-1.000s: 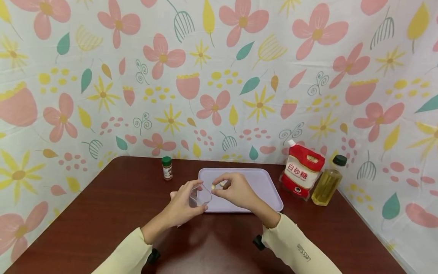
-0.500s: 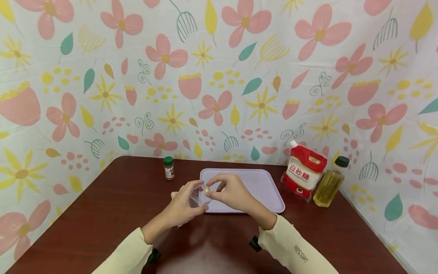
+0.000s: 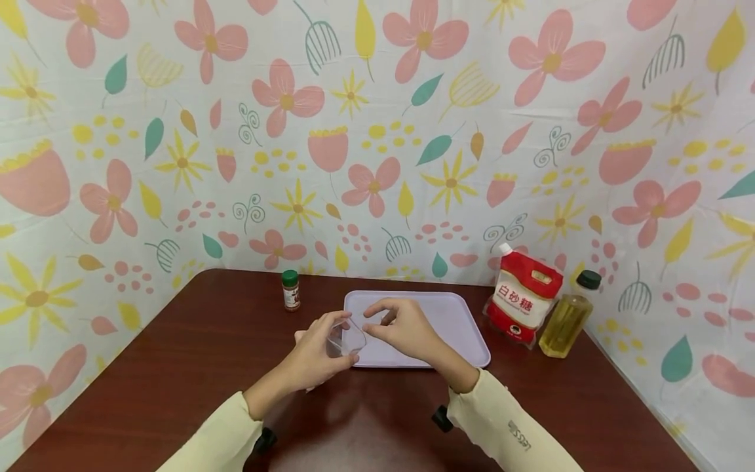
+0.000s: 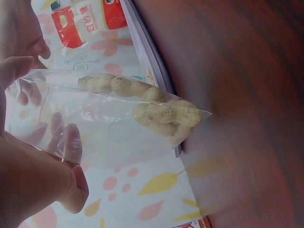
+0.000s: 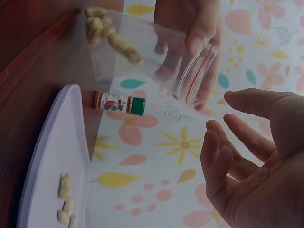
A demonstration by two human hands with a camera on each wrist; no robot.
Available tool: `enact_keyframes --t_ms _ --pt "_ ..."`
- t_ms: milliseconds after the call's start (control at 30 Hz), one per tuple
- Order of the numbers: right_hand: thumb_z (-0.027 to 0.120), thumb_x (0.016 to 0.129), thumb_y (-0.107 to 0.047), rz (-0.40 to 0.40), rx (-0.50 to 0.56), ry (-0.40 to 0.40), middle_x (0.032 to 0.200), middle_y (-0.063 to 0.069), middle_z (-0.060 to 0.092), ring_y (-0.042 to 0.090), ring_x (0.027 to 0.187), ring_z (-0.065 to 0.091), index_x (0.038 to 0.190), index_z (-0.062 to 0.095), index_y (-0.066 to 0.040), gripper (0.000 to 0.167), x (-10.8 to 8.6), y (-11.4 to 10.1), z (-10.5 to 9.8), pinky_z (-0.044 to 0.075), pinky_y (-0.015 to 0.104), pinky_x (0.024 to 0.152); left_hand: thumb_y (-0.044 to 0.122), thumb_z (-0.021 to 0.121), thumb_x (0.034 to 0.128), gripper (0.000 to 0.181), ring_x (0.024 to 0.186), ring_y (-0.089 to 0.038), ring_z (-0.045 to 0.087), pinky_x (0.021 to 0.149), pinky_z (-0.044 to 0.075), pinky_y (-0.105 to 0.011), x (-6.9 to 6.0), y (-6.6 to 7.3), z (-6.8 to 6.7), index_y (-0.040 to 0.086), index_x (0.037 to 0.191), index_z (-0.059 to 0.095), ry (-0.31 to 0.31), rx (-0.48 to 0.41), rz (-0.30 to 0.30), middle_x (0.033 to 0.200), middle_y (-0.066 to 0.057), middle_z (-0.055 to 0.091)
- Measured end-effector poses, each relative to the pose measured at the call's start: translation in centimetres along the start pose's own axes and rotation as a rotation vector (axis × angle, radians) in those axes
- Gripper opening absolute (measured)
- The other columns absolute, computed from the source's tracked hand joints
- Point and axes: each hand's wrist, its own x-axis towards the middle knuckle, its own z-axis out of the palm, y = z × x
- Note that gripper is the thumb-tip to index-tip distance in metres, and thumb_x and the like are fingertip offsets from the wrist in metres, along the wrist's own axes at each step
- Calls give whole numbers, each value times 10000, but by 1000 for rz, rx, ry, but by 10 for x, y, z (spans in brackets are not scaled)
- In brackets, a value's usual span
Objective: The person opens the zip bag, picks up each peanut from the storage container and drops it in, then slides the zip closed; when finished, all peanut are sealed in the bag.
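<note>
My left hand [image 3: 312, 357] grips a clear zip bag [image 3: 348, 339] by its mouth, keeping the mouth spread. Several unshelled peanuts [image 4: 164, 111] lie at the bottom of the bag, as the left wrist view shows. Just right of the bag's mouth is my right hand [image 3: 407, 331], with thumb and fingers apart and nothing between them. Beyond the hands lies a pale lilac tray [image 3: 454, 328]. In the right wrist view several more peanuts [image 5: 65, 186] rest on that tray; in the head view my right hand hides them.
A small spice jar with a green cap [image 3: 291, 290] stands left of the tray. To the right are a red and white sugar pouch [image 3: 522, 295] and a bottle of yellow oil [image 3: 566, 321]. A flowered cloth [image 3: 377, 131] hangs behind the dark wooden table [image 3: 194, 367].
My right hand carried a peanut from above the tray leftward to the bag's mouth and let it go. It has since drawn back slightly to the right. The left hand has kept its grip.
</note>
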Motion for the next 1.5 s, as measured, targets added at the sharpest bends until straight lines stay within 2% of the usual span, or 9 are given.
enact_keyframes --t_ms 100,233,467,667,800,967,1133,1300,1500 --pt "770 836 -114 21 10 10 973 39 734 125 669 648 964 764 -92 130 3 8 1 493 289 519 255 787 838 668 1092 -195 536 850 208 -500 -1 0 0 133 1408 461 2 -5 -9 1240 -56 594" --pt "752 852 -97 67 40 5 937 49 739 125 655 687 970 756 -77 119 7 22 2 473 293 489 231 797 829 669 1085 -204 545 851 203 -503 -1 -1 0 140 1403 465 12 -11 -15 1214 -10 588" --pt "754 846 -87 115 3 2 1037 89 724 289 712 706 939 756 -78 94 16 46 1 524 322 570 282 797 827 680 1107 -210 542 832 207 -480 1 -3 0 157 1407 465 18 4 -8 1195 54 584" --pt "764 821 -57 140 -50 -6 967 95 742 144 698 683 903 766 -63 82 20 64 4 536 283 618 287 794 833 683 1105 -190 535 852 200 -487 0 -4 0 146 1413 462 5 -5 -19 1218 -10 592" --pt "767 807 -40 144 -81 -13 964 91 743 250 920 700 896 770 -35 90 23 75 7 558 391 750 288 792 835 675 1085 -162 534 857 205 -482 1 -4 1 140 1409 469 1 -1 -22 1215 -13 593" --pt "779 805 -35 166 -116 -35 962 80 746 320 1192 601 917 760 13 124 30 86 11 483 499 935 272 801 825 667 1065 -160 544 860 211 -476 1 -2 1 146 1396 482 14 2 -26 1171 74 577" --pt "805 788 -31 183 -163 -56 923 78 747 315 1167 619 898 754 18 131 34 95 13 493 461 923 271 799 828 670 1069 -158 545 868 208 -476 2 -3 1 144 1401 475 7 5 -26 1168 94 572" --pt "816 797 -72 140 -213 -109 889 108 748 358 1231 576 896 753 27 153 38 102 16 483 453 954 259 807 816 672 1056 -193 561 856 210 -471 2 -3 2 138 1393 484 19 5 -18 1160 82 576" --pt "801 800 -57 173 -267 -160 869 59 748 343 1285 534 880 769 -13 97 39 109 19 486 439 955 256 805 814 667 1091 -185 544 854 213 -465 2 -2 3 139 1390 488 9 8 -25 1184 59 591"
